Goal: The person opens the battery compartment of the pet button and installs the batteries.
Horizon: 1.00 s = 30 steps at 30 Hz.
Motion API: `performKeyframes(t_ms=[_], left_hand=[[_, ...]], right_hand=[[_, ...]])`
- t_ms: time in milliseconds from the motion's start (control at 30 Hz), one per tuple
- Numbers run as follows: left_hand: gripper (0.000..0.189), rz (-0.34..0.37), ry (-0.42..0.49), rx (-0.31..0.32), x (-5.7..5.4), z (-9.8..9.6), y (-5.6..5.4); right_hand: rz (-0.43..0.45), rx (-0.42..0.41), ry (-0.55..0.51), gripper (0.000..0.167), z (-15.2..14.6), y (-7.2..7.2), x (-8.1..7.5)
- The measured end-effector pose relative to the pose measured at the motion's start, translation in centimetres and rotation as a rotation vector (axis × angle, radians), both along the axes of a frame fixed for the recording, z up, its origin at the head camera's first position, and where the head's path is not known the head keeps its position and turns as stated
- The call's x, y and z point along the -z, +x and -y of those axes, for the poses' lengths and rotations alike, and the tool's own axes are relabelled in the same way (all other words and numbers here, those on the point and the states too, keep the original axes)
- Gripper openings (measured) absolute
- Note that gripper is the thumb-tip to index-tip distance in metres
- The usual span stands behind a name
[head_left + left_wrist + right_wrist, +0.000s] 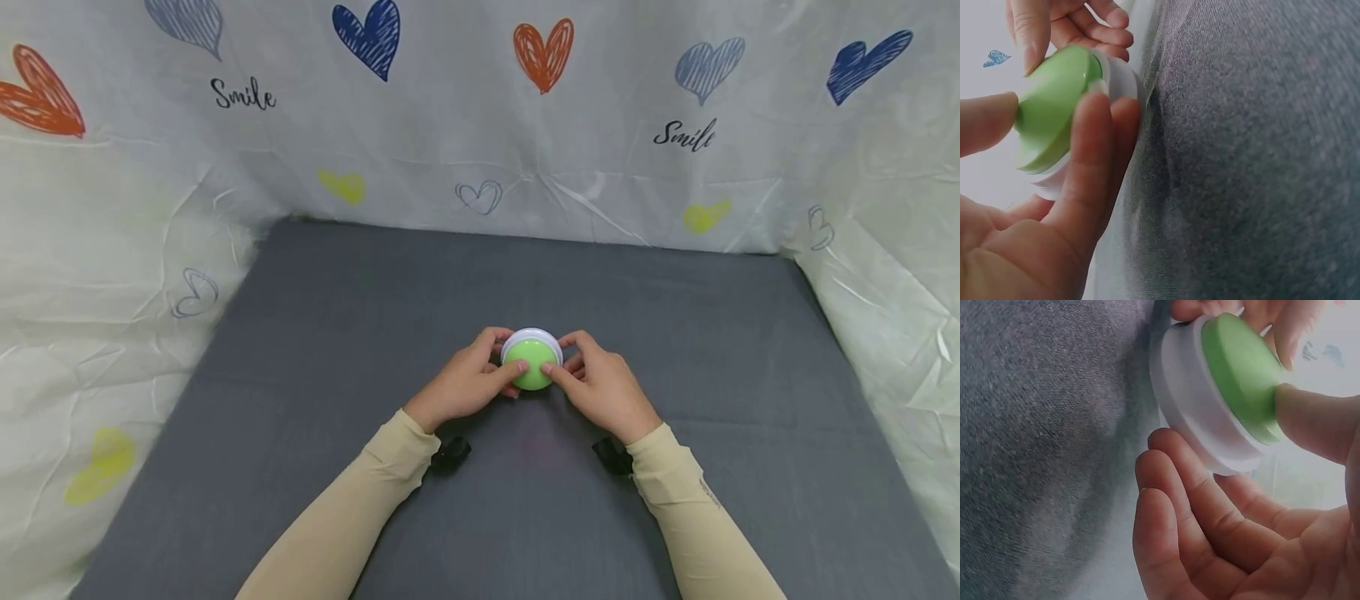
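A round push button (532, 357) with a domed green top and a stepped white base is held between both hands, low over the grey cloth. From its left side my left hand (467, 381) grips it, thumb on the green top and fingers around the white base (1124, 78). My right hand (606, 388) holds the other side: the thumb presses the green dome (1241, 378), while the fingers curl beneath the white rim. In both wrist views the button is tilted, and its underside is hidden.
Grey cloth (360, 317) covers the table. White sheeting (450, 125) printed with hearts and the word "Smile" rises behind it and along both sides. Small black wrist devices (452, 455) sit at the cuffs of the beige sleeves (337, 500).
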<state>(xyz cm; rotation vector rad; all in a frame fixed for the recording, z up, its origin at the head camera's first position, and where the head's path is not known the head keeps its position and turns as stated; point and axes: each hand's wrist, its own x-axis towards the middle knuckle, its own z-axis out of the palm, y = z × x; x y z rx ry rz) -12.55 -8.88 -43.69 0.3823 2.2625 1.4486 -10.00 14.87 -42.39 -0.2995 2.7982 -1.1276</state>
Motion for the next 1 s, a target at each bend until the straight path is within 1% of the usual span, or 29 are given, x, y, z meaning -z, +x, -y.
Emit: performKeyframes(t_ms=[133, 267, 467, 633, 800, 1000], left_hand=[[0.070, -0.002, -0.032, 0.017, -0.26, -0.12, -0.02], [0.078, -0.013, -0.074, 0.037, -0.32, -0.26, 0.01], [0.083, -0.062, -0.124, 0.062, -0.05, -0.40, 0.02], [0.085, -0.101, -0.195, 0.061, 0.22, -0.37, 0.07], [0.090, -0.159, -0.250, 0.052, 0.41, -0.32, 0.10], [0.093, -0.170, -0.285, 0.052, 0.06, -0.22, 0.17]], right_hand=[[0.022, 0.009, 0.014, 0.048, -0.01, -0.03, 0.09], [0.045, 0.033, 0.035, 0.050, 0.04, -0.08, 0.33], [0.049, 0.060, 0.059, 0.054, 0.20, -0.13, 0.47], [0.049, 0.050, 0.067, 0.055, 0.44, -0.21, 0.53], [0.042, 0.030, 0.069, 0.053, 0.82, -0.43, 0.65], [0.030, 0.014, 0.074, 0.051, 0.98, -0.80, 0.68]])
